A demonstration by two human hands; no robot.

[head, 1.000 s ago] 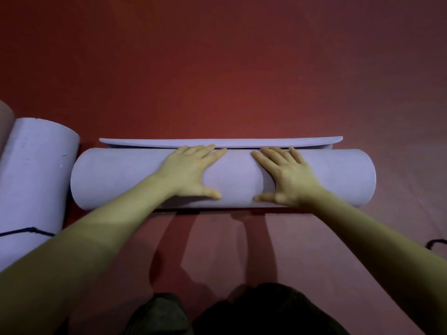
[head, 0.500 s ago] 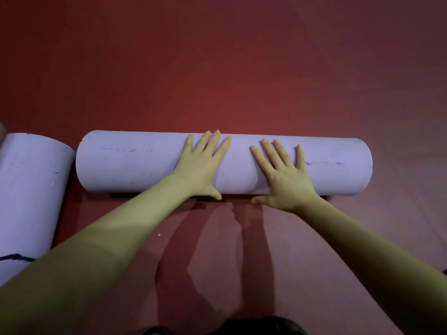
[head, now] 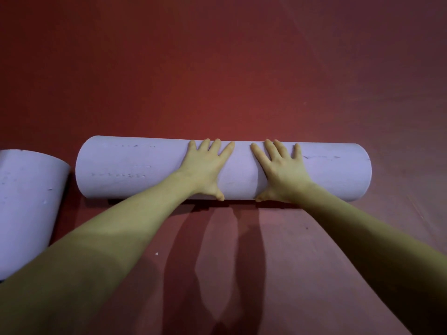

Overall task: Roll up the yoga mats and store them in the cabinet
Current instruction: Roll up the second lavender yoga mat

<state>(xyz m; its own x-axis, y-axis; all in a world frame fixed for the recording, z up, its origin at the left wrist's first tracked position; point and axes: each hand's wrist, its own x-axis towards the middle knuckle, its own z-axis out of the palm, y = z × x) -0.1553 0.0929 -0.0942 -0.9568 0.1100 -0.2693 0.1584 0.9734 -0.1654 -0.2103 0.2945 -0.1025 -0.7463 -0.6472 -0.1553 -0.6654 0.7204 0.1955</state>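
Note:
A lavender yoga mat [head: 135, 168] lies fully rolled into a thick cylinder across the red floor, its length running left to right. My left hand [head: 205, 168] presses flat on top of the roll just left of its middle, fingers spread. My right hand [head: 281, 169] lies flat on the roll just right of the middle, fingers spread too. Neither hand wraps around the mat. The loose end of the mat is not visible.
A second rolled lavender mat [head: 26, 204] lies at the left edge, angled toward me, its end close to the first roll. The red floor [head: 229, 68] stretches away beyond the roll. No cabinet is in view.
The flat strip of mat beyond the roll has been rolled in. The roll and both hands have moved slightly away from me, palms staying flat on top.

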